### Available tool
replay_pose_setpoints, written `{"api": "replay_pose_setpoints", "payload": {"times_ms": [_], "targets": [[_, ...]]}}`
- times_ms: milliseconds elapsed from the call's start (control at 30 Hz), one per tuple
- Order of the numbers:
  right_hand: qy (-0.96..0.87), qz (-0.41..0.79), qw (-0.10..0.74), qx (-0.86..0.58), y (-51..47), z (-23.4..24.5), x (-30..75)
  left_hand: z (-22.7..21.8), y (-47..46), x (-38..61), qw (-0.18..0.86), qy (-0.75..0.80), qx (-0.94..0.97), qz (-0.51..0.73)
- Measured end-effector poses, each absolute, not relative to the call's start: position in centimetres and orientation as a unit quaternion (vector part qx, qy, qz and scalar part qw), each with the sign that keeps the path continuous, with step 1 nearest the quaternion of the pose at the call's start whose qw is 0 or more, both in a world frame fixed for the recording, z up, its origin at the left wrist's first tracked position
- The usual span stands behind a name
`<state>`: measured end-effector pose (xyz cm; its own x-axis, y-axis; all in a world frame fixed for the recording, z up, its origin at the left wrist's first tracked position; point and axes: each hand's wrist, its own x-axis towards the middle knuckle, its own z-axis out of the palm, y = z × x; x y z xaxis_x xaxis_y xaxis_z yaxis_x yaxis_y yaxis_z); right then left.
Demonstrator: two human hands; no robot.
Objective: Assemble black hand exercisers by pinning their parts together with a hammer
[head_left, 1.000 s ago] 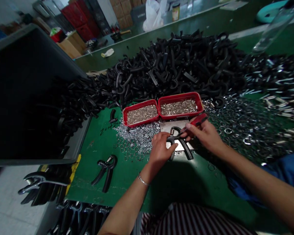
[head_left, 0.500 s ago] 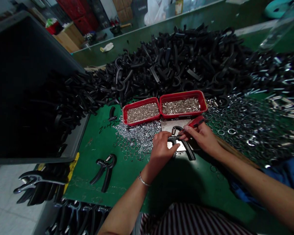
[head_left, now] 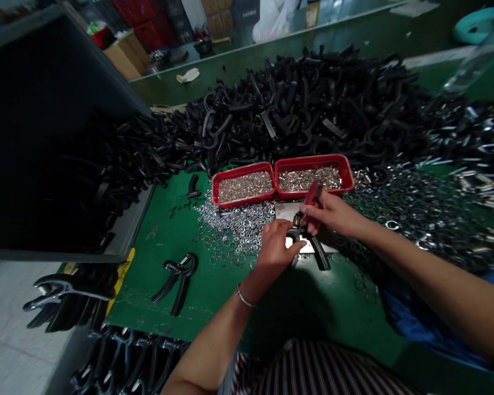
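Head view, single entry.

- Hand grip [head_left: 316, 253]: black moulded plastic, two curved handles joined at a coiled metal spring. It lay at the near centre of the tabletop [head_left: 214, 296], on a bare metal plate [head_left: 285, 209]. The visible handle ran its long axis from 11 o'clock down to 5 o'clock.
- Left hand [head_left: 276, 241]: at 9 o'clock of the grip, fingers curled narrowly over its left handle, pinning it. A thin bangle [head_left: 245, 298] sat on the wrist.
- Right hand [head_left: 333, 214]: at 1 o'clock of the grip, closed on a red-handled tool [head_left: 312, 195]. The tool's shaft pointed down toward the spring head. Both hands were equally close to the grip.
- Left red tray [head_left: 214, 192] and right red tray [head_left: 348, 178]: side by side at 12 o'clock of the hands, each holding small bright metal pieces.
- Washers [head_left: 230, 230]: flat steel rings, loose, at 10 o'clock of the left hand.
- Heap of black handles [head_left: 304, 109]: matte, hooked, across the far tabletop.
- Finished grip [head_left: 177, 277]: well apart at 8 o'clock.
- Dark bin [head_left: 45, 137]: at 9 o'clock.
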<state>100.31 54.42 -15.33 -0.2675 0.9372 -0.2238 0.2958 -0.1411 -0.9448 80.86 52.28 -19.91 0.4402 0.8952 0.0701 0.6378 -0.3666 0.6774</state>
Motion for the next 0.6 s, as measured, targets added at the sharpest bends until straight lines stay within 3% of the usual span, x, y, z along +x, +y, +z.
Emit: {"api": "replay_pose_setpoints", "payload": {"times_ms": [100,200,600], "targets": [[-0.440,0.670,0.389,-0.455,54.7,-16.0,101.2,-20.3,52.4,80.8,0.299,0.476,0.795,0.230],[-0.425,0.613,0.466,-0.476,53.5,-16.6,101.7,-20.6,52.5,80.7,0.298,0.469,0.795,0.243],[-0.485,0.496,0.443,-0.568,50.5,-17.7,101.2,-20.2,52.5,80.8,0.297,0.474,0.795,0.235]]}}
